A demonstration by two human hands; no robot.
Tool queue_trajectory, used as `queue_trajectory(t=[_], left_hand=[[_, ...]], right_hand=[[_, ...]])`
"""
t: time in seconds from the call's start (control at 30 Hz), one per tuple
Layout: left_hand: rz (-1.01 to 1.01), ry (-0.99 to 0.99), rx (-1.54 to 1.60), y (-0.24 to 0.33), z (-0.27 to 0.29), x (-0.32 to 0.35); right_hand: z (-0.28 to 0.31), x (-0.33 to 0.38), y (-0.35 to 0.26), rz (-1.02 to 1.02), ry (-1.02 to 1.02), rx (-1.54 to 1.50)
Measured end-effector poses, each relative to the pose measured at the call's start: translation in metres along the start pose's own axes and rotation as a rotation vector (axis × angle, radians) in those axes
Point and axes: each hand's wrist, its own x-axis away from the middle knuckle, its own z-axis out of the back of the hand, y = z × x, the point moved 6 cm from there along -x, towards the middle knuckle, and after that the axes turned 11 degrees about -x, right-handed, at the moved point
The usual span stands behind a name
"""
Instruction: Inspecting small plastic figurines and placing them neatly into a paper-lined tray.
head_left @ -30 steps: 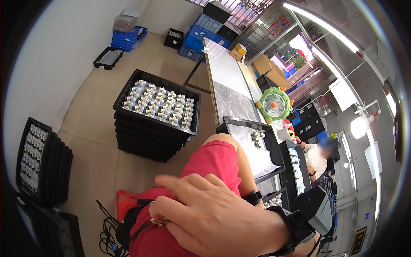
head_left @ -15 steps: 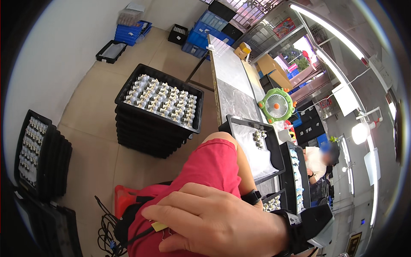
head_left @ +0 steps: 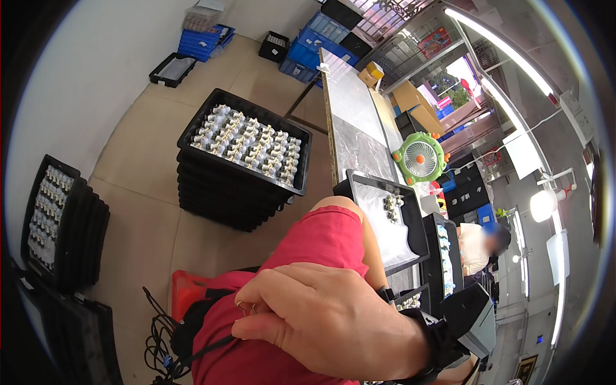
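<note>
My right hand [head_left: 333,321] is in the foreground with its back toward me, above the pink shorts [head_left: 314,247]. Its thumb and fingers are pinched together on a thin bent wire piece [head_left: 245,310], most of which the fingers hide. A dark cord [head_left: 215,346] runs up to just below the thumb; whether the hand touches it I cannot tell. On the right wrist sits a black strap with a boxy device [head_left: 475,314]. My left hand does not show.
Stacked black trays [head_left: 221,192] of small metal-and-white parts stand on the floor, with another stack [head_left: 83,237] at left. A lined black tray [head_left: 417,247] with a few parts lies by the table [head_left: 353,115]. Nearby are a green fan [head_left: 420,158], a loose cable [head_left: 151,346] and a co-worker [head_left: 475,247].
My right hand's fingers have drawn together into a pinch. The yellow piece with thin wires below the fingers has gone out of sight. The whole view has shifted slightly.
</note>
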Motion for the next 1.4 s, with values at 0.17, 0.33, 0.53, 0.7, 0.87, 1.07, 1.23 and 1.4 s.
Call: queue_trajectory(t=[0.17, 0.33, 0.53, 0.7, 0.87, 1.07, 1.23, 1.4], left_hand=[[-0.008, 0.110, -0.203, -0.001, 0.030, -0.002], [0.000, 0.113, -0.214, 0.001, 0.038, 0.003], [-0.008, 0.158, -0.218, 0.006, 0.055, 0.012], [-0.004, 0.156, -0.240, 0.009, 0.063, 0.015], [0.001, 0.195, -0.230, 0.011, 0.076, 0.022], [0.009, 0.215, -0.229, 0.013, 0.086, 0.028], [0.019, 0.247, -0.226, 0.015, 0.094, 0.035], [0.033, 0.282, -0.226, 0.016, 0.102, 0.043]], right_hand=[[0.006, -0.006, 0.015, -0.075, 0.008, -0.023], [0.004, -0.009, 0.014, -0.134, 0.002, -0.038], [0.010, -0.011, 0.012, -0.231, 0.026, -0.041], [0.010, -0.013, 0.009, -0.292, 0.014, -0.067], [0.019, -0.012, 0.007, -0.311, 0.013, -0.141], [0.019, -0.011, 0.013, -0.361, 0.049, -0.251], [0.020, -0.007, 0.013, -0.310, 0.110, -0.272], [0.025, -0.001, 0.013, -0.447, 0.173, -0.214]])
